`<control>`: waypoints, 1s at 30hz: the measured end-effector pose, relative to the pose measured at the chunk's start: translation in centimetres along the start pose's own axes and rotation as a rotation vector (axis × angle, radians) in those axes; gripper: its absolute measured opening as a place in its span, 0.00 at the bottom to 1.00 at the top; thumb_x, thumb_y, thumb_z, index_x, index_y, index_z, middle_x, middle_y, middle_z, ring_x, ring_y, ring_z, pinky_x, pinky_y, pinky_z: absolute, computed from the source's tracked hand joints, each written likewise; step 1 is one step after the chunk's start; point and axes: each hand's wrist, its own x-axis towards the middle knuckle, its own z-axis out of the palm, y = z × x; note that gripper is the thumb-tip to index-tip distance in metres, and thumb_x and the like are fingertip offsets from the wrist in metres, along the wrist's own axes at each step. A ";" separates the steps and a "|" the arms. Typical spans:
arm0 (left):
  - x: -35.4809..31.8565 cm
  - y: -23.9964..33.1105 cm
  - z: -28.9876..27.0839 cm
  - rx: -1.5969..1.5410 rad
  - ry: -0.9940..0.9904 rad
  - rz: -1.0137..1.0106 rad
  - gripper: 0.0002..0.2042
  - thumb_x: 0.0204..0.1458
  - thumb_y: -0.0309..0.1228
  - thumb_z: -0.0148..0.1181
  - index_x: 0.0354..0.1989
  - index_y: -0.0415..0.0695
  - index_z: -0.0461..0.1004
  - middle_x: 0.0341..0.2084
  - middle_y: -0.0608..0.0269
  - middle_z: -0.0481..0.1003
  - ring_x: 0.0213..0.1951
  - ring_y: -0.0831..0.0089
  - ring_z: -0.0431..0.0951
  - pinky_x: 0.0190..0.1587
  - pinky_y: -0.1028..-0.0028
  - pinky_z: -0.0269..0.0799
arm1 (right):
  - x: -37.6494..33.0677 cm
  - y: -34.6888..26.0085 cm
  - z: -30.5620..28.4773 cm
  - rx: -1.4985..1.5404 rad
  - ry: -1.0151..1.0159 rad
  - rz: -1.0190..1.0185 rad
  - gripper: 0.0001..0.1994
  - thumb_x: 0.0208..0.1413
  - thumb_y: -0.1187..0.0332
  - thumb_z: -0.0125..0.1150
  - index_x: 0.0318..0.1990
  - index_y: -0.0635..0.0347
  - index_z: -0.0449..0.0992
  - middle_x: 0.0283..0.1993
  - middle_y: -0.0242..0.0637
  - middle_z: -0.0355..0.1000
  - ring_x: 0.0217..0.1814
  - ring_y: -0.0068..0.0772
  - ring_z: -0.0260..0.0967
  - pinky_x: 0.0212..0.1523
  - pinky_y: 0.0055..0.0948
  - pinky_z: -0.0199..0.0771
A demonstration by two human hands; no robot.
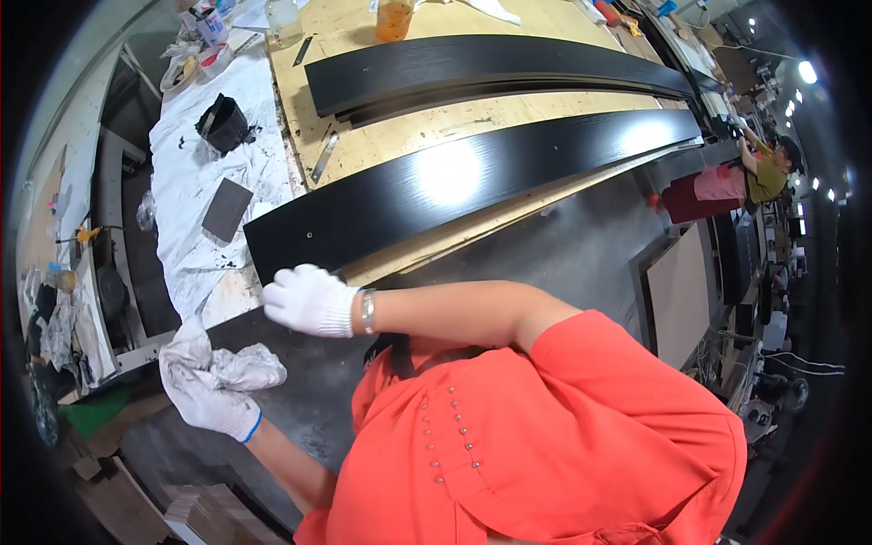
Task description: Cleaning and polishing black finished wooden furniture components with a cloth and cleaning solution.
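Note:
My left hand [218,400], in a white knit glove with a blue cuff edge, is closed around a crumpled white rag [250,368]. It is low at the left, beside the hanging corner of a white cloth [182,182]. My right hand [309,300], also gloved, has its fingers curled at the near left end of a long glossy black board [363,218]. Whether anything is inside those fingers is hidden. A second black board [472,65] lies behind the first, raised on another dark piece.
A black tub [223,125] and a dark flat pad [227,210] sit on the white cloth. An orange-tinted container [394,20] stands at the back of the yellowish table [400,141]. Another person [767,177] is at the far right. Brown panels [677,300] lean on the right.

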 end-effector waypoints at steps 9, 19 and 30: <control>0.0 0.9 3.4 0.046 -0.273 0.067 0.18 0.69 0.30 0.50 0.59 0.27 0.72 0.57 0.46 0.75 0.55 0.62 0.77 0.60 0.65 0.73 | -17.6 9.1 -14.9 -0.282 0.226 0.470 0.10 0.39 0.76 0.64 0.30 0.46 0.78 0.26 0.32 0.69 0.29 0.40 0.72 0.30 0.39 0.75; -12.3 3.7 18.9 0.946 -1.117 0.909 0.34 0.56 0.40 0.65 0.70 0.42 0.63 0.67 0.46 0.64 0.69 0.49 0.62 0.69 0.49 0.58 | -25.8 9.0 -19.5 -0.271 0.643 1.099 0.08 0.46 0.73 0.67 0.36 0.60 0.81 0.34 0.41 0.75 0.36 0.39 0.76 0.40 0.34 0.77; -24.9 7.9 27.7 0.364 -1.478 1.247 0.35 0.50 0.30 0.63 0.69 0.39 0.63 0.65 0.40 0.62 0.69 0.41 0.60 0.69 0.50 0.55 | -35.2 10.0 -22.5 -0.289 0.848 1.433 0.12 0.46 0.69 0.69 0.39 0.62 0.82 0.38 0.42 0.78 0.40 0.40 0.79 0.45 0.34 0.79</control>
